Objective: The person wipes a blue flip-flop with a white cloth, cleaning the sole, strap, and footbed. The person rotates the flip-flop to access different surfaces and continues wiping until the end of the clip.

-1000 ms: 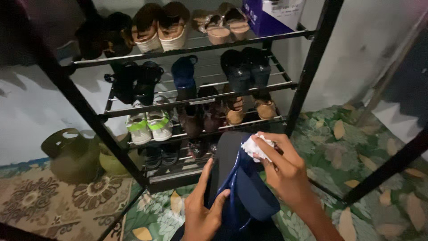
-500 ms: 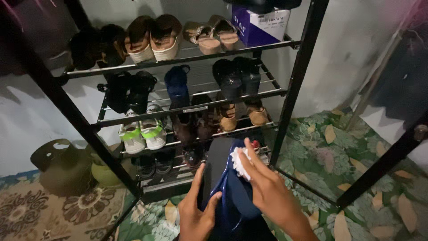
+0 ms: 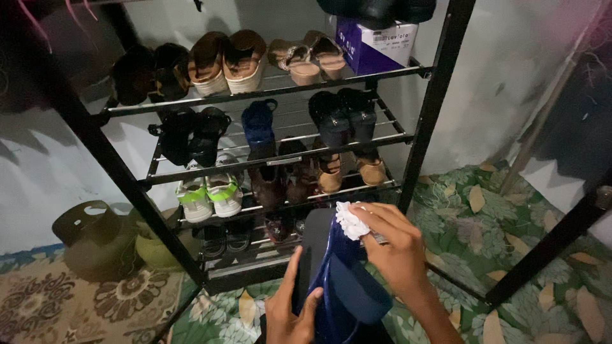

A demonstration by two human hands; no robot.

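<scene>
My left hand (image 3: 290, 312) grips the blue sandal (image 3: 341, 280) from below, just in front of the shoe rack (image 3: 433, 121); my right hand (image 3: 392, 245) presses a pinched white cloth (image 3: 350, 222) against its upper end.

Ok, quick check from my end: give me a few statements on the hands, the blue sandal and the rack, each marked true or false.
1. The left hand grips the blue sandal from below. True.
2. The right hand holds a sponge. False: it presses a white crumpled cloth on the sandal.
3. A purple box sits on the shoe rack. True.
4. The white and green sneakers lie on the floor mat. False: they stand on a rack shelf.
</scene>
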